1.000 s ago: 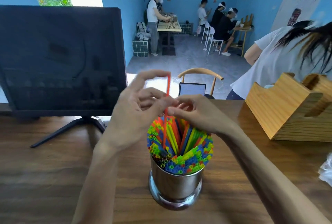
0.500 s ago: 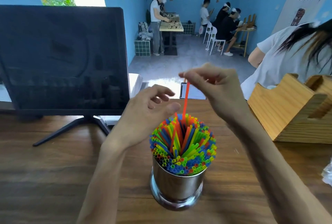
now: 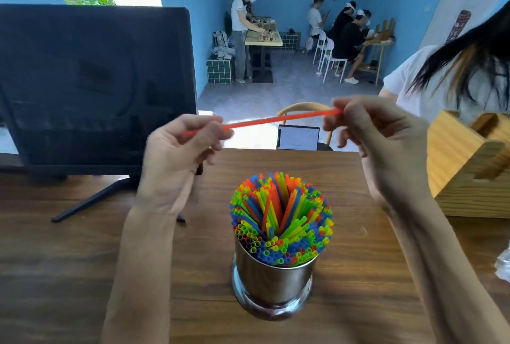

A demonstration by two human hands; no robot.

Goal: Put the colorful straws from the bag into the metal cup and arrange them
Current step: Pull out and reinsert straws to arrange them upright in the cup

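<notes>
A shiny metal cup stands on the wooden table, packed with several colorful straws that fan out above its rim. Above and behind the cup, a single orange straw lies nearly level in the air. My left hand pinches its left end between thumb and fingers. My right hand pinches its right end. A bit of clear plastic bag shows at the right edge.
A dark monitor on a stand fills the back left of the wooden table. A wooden box holder sits at the back right, with a person in white behind it. Other people sit and stand at far tables.
The orange straw, first upright among the straws in the cup, was drawn up and out by my right hand. Now both hands hold it level above the cup.
</notes>
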